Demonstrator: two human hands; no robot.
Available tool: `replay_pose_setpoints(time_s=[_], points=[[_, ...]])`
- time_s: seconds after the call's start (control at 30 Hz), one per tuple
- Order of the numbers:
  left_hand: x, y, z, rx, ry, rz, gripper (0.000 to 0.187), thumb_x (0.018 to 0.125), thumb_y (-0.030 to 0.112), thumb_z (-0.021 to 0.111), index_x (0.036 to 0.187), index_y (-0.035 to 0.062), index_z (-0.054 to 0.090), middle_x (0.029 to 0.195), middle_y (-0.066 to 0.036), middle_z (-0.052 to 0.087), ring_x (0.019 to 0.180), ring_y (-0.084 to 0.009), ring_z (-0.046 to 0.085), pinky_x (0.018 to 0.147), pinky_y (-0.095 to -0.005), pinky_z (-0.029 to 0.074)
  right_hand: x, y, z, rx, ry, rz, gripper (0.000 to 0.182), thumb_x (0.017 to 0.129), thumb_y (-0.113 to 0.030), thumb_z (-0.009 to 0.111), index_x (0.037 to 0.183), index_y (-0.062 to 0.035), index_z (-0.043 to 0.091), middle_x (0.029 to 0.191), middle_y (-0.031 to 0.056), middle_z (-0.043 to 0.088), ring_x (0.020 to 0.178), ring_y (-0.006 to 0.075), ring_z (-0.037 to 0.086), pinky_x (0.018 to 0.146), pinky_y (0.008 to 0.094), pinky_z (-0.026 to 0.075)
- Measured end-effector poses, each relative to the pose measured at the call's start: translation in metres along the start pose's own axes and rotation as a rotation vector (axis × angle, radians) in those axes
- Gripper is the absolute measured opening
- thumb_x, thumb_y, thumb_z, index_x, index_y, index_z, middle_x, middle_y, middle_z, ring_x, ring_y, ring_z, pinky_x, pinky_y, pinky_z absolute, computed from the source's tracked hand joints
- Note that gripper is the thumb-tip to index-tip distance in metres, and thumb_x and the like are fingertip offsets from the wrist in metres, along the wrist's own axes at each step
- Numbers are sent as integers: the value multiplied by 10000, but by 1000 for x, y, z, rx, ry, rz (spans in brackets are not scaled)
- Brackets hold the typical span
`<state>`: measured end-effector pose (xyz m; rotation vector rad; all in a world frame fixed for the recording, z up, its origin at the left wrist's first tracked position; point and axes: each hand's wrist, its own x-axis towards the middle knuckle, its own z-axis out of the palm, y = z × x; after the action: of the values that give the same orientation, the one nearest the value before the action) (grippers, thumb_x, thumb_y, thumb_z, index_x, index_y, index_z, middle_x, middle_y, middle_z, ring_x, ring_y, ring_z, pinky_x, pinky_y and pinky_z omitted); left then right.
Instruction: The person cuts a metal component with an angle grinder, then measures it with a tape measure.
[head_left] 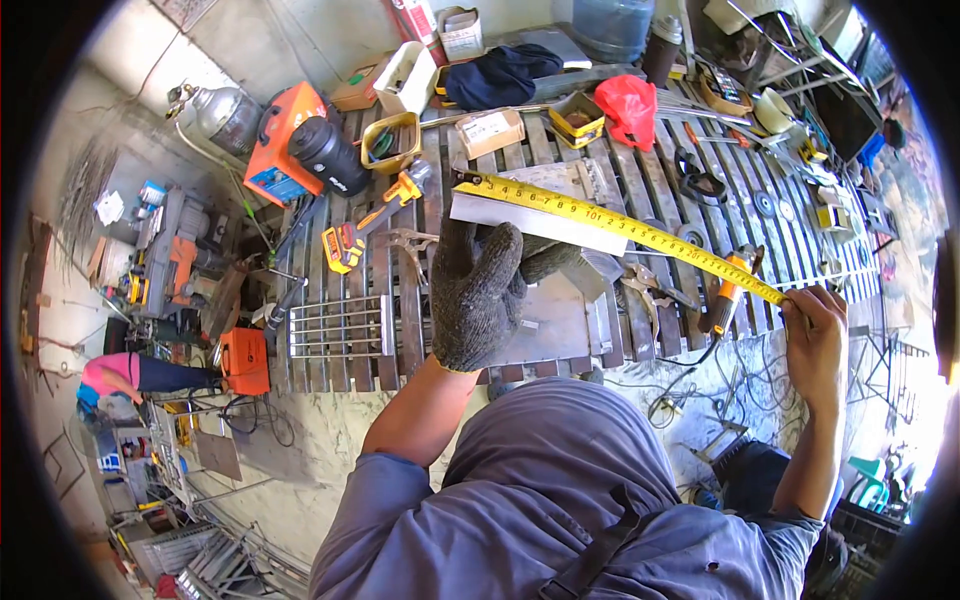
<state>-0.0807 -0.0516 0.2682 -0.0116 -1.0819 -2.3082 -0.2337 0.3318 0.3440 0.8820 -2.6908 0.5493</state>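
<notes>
My left hand (pixel 478 305), in a dark knitted glove, is closed around a pale, flat-sided metal bar (pixel 540 222) above the slatted workbench. A yellow tape measure (pixel 640 232) stretches along the bar's upper edge, its dark end clip near the bar's left end. From there the blade slopes down to the right. At its far right end my bare right hand (pixel 815 325) pinches the tape measure, and the fingers partly hide what they grip. Below the bar lies a grey metal plate (pixel 550 320).
On the slatted bench (pixel 420 345) are a yellow-black power tool (pixel 375 215), an orange angle grinder (pixel 730 292), locking pliers (pixel 650 290) and a metal grille (pixel 340 328). An orange machine (pixel 285 145) stands back left. Another person (pixel 150 375) bends over at far left.
</notes>
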Motion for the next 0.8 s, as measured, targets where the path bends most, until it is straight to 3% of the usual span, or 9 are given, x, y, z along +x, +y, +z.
replay_pose_setpoints(time_s=[0.03,0.4,0.7,0.8], points=[[-1,4,-1,5,-11,1,449,1131,13,562,1572,86,516,1445,-242,688,1299,-429,723,1049,-627,661,3,-2,-2,0,-42,-5,107,1008,-55,716,1058,22,771,979,134,729,1014,327,644,1003,442,458],[-6,26,1,-35,27,72,361,1167,131,567,1524,81,567,1393,-206,728,1281,-382,740,1053,-581,668,31,-24,-4,-103,48,-97,94,965,-33,770,1052,-26,803,964,124,735,993,348,617,941,473,484],[-4,38,-1,-264,30,-31,646,1147,574,543,1551,71,544,1424,-202,708,1258,-395,739,1028,-587,670,39,-38,-11,-136,93,-158,81,964,-25,755,1035,-25,794,960,139,738,934,360,655,955,473,482],[-4,45,4,-134,112,-9,663,1135,594,556,1566,90,540,1457,-194,690,1294,-387,719,1035,-580,668,41,-40,-16,-158,113,-166,85,964,-31,750,1037,-27,791,967,148,734,938,367,667,991,480,476]])
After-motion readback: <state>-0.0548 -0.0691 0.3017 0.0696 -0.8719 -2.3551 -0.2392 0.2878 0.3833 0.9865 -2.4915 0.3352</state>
